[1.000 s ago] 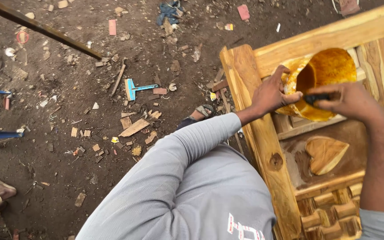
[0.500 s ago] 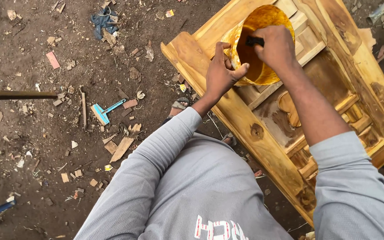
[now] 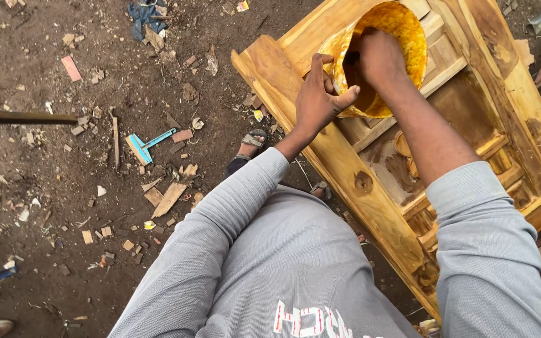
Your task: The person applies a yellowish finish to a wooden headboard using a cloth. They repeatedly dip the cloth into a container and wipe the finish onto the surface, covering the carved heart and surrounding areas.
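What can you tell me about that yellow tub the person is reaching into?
The tub is a round, open-topped container, seemingly plastic, its inside and rim coated in glossy yellow-orange finish. It sits tilted over the carved wooden panel, mouth toward the camera. The left hand grips its near rim, thumb at the edge; the right hand reaches inside, hiding the bottom and whatever it holds.

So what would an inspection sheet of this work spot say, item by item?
Surface: carved wooden frame lying flat, glossy yellow-brown.
Job's things: yellow-stained container resting on the frame.
Clutter: wood offcuts, blue-handled tool, blue rag on the ground.
Grippers: left hand grips the container's rim; right hand reaches inside it, what it holds is hidden.
Cables: nothing seen.
Surroundings: dirt ground, sandalled foot.
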